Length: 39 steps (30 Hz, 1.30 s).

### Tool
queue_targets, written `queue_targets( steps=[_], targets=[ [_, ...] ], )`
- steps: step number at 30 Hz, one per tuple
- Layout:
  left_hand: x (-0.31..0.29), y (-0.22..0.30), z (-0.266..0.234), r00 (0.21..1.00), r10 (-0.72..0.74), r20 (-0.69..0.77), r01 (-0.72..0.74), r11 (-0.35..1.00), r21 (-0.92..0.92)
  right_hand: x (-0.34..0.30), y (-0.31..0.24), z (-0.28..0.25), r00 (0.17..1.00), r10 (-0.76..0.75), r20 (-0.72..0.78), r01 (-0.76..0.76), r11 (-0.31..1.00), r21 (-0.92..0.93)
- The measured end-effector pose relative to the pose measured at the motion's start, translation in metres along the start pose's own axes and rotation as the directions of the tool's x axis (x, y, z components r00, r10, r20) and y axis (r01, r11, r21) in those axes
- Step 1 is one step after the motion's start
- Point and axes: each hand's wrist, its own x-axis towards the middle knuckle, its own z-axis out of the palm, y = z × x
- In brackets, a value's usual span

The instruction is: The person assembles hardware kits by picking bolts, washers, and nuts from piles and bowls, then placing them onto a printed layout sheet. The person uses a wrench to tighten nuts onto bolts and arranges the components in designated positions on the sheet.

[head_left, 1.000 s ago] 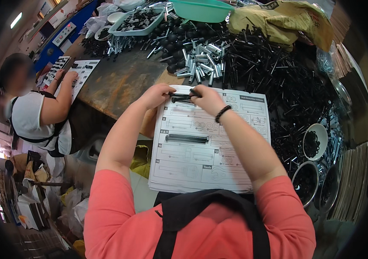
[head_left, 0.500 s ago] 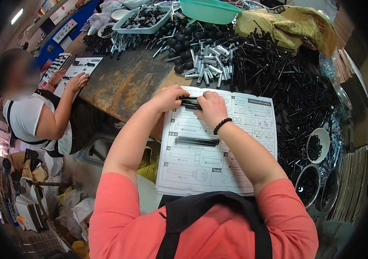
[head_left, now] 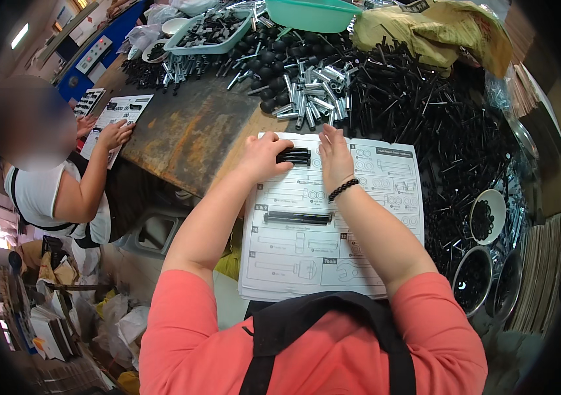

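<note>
Printed hardware sheets (head_left: pixel 293 280) lie in a stack before me, with outlines of bolts, nuts and a wrench. Near the top of the sheet, my left hand (head_left: pixel 267 157) pinches the left end of a small bundle of black bolts (head_left: pixel 297 156) between thumb and fingers. My right hand (head_left: pixel 337 157) is just right of the bundle, apart from it, its fingers stretched out and holding nothing. Further down on the sheet, several long black bolts (head_left: pixel 299 217) lie side by side over a drawing.
Beyond the sheets are heaped silver tubes (head_left: pixel 310 99) and black bolts (head_left: pixel 412 108). Bowls of small black parts, one white (head_left: pixel 499 214), stand at right. At back are a green basin (head_left: pixel 310 16) and a yellow sack (head_left: pixel 425 33). A co-worker (head_left: pixel 63 178) handles sheets at left.
My right hand has let go of the black bolts' right end and moved right, fingers straightening. My left hand stays at their left end. The lower bolts have not moved.
</note>
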Motion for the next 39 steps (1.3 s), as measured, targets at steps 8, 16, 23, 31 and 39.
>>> queue_targets(
  steps=[8,16,23,31,39],
  targets=[
    [0.003,0.011,-0.015,0.993,-0.045,0.106,0.046,0.999,-0.004,-0.033,-0.072,-0.057,0.997,0.071,0.038,-0.059,0.961,-0.270],
    [0.006,0.002,-0.012,0.989,0.009,0.148,-0.016,0.999,0.047,-0.054,-0.189,-0.170,0.949,-0.100,0.298,0.304,0.056,-0.951],
    [0.009,0.013,-0.018,0.982,-0.094,0.163,0.082,0.993,0.081,-0.016,-0.224,-0.238,0.998,-0.047,-0.034,-0.054,-0.542,-0.839],
    [-0.001,0.018,-0.024,0.976,-0.162,0.147,0.141,0.979,0.144,0.013,-0.173,-0.223,0.957,0.004,-0.291,-0.238,-0.562,-0.792],
    [-0.011,0.011,-0.022,0.965,-0.115,-0.237,0.129,0.991,0.043,0.018,-0.212,-0.260,0.997,-0.069,-0.021,-0.070,-0.857,-0.511]
  ],
)
